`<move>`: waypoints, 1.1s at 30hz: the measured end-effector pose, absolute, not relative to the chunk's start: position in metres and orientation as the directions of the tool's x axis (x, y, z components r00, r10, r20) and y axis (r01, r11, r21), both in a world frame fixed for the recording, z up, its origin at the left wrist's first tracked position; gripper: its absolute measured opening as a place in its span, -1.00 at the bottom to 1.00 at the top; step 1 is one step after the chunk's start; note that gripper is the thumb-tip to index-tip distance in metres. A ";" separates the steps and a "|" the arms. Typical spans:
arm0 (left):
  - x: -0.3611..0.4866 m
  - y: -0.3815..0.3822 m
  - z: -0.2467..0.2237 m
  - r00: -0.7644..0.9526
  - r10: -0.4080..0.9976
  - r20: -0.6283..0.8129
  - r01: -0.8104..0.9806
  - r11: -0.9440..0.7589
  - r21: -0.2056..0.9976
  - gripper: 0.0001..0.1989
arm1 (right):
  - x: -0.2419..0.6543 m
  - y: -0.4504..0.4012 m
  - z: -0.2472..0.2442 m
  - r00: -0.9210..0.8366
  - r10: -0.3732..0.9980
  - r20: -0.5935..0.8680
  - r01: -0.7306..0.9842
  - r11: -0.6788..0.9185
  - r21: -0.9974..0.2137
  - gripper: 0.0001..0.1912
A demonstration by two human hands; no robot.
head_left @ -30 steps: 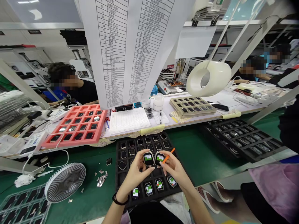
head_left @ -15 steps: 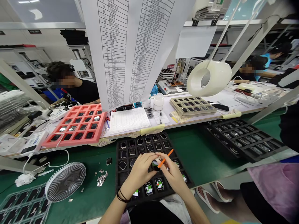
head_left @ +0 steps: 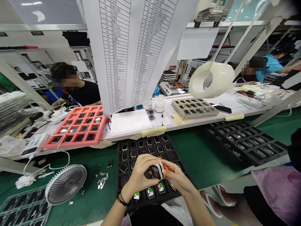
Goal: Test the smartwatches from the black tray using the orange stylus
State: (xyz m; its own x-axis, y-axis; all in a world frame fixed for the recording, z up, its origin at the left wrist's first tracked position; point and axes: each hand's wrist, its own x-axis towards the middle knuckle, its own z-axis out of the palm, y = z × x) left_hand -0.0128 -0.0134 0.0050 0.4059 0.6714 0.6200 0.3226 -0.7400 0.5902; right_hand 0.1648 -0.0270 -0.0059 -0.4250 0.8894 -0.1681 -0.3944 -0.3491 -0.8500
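Observation:
My left hand (head_left: 140, 172) grips a smartwatch case (head_left: 156, 171) by its edges, its dark screen turned up and to the left. Some small text seems to be lit on that screen. In my right hand (head_left: 178, 176) is a slim orange stick (head_left: 166, 169), and those fingers also touch the watch's right side. Both hands are above a black foam tray (head_left: 173, 155) holding rows of smartwatches. Along its near row, several watches such as this one (head_left: 150, 192) show green, white and red blocks on their screens.
On the green bench left of the tray lie a loose watch (head_left: 109, 163), small silvery scraps (head_left: 102, 181) and a grey fan (head_left: 66, 184). A pink tray (head_left: 76, 125) of watches stands on the shelf. More black trays (head_left: 246, 141) are at right. A printed sheet (head_left: 131, 47) hangs ahead.
The watch has been tilted up, so its screen now faces left and shows more. The orange stick has swung from pointing up-right to lying lower along the right fingers.

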 end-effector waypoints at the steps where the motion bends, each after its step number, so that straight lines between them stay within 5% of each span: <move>1: -0.013 -0.013 0.005 0.405 0.668 0.625 0.322 -0.743 0.587 -0.44 | 0.165 -0.027 -0.006 -0.418 0.893 -0.166 -0.403 -0.346 -0.847 -0.57; 21: -0.010 -0.014 -0.001 0.379 0.637 0.671 0.286 -0.771 0.570 -0.36 | 0.156 -0.029 -0.009 -0.342 0.933 -0.110 -0.392 -0.249 -0.886 -0.48; 24: -0.014 -0.013 -0.002 0.346 0.665 0.662 0.302 -0.747 0.593 -0.38 | 0.160 -0.029 -0.005 -0.211 0.977 -0.022 -0.287 -0.084 -0.954 -0.46; 28: -0.019 -0.013 -0.003 0.320 0.732 0.601 0.253 -0.678 0.690 -0.42 | 0.169 -0.034 0.000 0.109 0.965 0.239 -0.192 0.256 -0.947 -0.74; 33: -0.019 -0.015 -0.007 0.307 0.802 0.512 0.176 -0.577 0.798 -0.42 | 0.176 -0.048 0.002 0.126 0.871 0.475 -0.206 0.491 -0.846 -0.55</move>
